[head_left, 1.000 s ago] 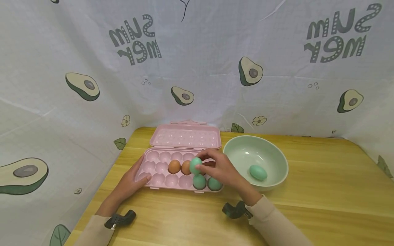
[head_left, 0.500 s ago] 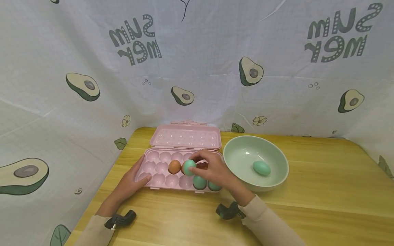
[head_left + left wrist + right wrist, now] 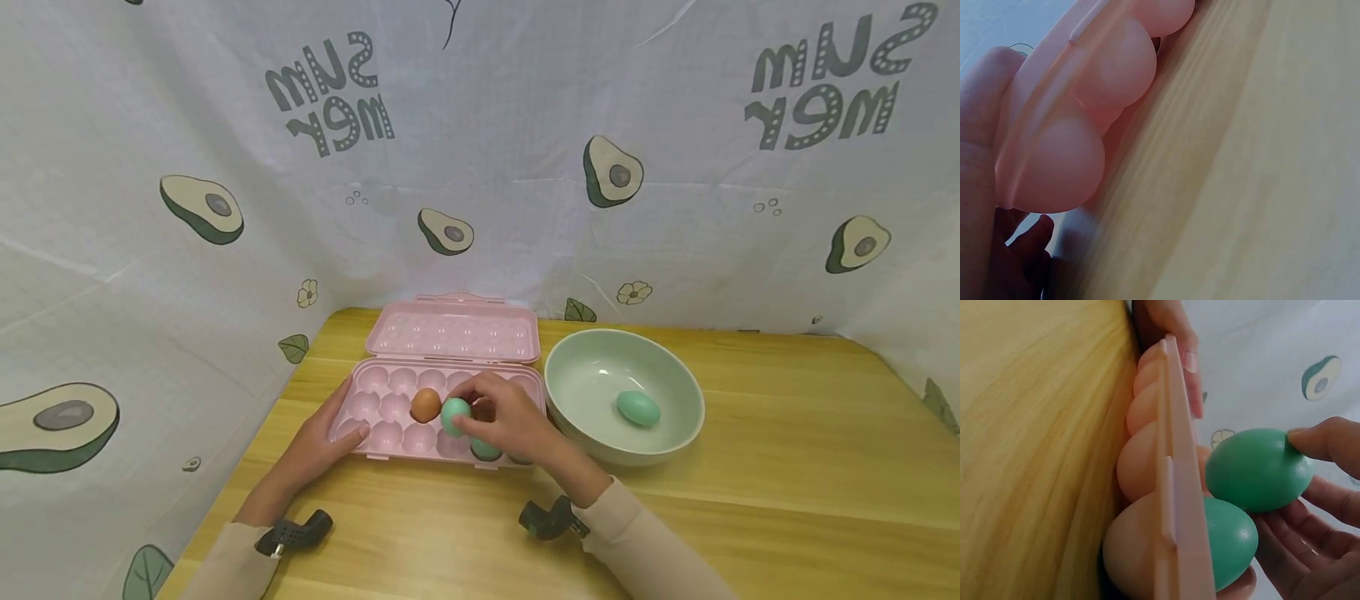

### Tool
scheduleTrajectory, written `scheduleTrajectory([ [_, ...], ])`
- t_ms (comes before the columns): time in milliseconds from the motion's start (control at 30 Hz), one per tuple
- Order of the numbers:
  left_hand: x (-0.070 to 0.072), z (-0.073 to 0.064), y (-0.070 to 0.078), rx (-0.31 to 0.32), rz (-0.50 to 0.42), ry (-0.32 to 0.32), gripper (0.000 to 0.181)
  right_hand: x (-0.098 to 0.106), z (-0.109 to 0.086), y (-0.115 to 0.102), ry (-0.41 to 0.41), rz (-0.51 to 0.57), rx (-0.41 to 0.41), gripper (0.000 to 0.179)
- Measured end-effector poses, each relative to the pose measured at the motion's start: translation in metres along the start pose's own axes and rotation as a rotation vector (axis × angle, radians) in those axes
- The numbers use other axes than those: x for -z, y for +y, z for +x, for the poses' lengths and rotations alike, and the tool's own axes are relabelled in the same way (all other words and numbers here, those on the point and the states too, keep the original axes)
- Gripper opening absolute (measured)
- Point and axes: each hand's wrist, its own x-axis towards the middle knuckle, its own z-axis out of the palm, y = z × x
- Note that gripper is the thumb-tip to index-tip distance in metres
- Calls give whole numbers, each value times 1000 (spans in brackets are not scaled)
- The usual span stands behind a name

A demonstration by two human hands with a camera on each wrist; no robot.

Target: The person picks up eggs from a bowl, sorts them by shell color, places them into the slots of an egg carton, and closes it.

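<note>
Between thumb and fingers, my right hand pinches a green egg low over the middle of a pink egg carton. In the right wrist view this held egg sits just above the carton's rim, close to another green egg resting in a front cup. My left hand grips the carton's left end, thumb over the front rim. Left of the held egg, a brown egg sits in the middle row. My right hand hides the cups on the right side.
Right of the carton stands a pale green bowl with one green egg in it. The carton's lid lies open toward the back. A printed cloth hangs behind the wooden table.
My right hand has carried the green egg left and slightly down over the carton. The egg in the bowl has rolled a little right and up. My left hand stays put.
</note>
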Motion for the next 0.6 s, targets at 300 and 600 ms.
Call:
scheduleTrajectory([
  [300, 0, 2, 2, -8, -6, -3, 87, -2, -3, -2, -8, -170, -53, 24],
  [600, 1, 1, 4, -8, -9, 5, 87, -3, -3, 0, -23, -208, 16, 24],
])
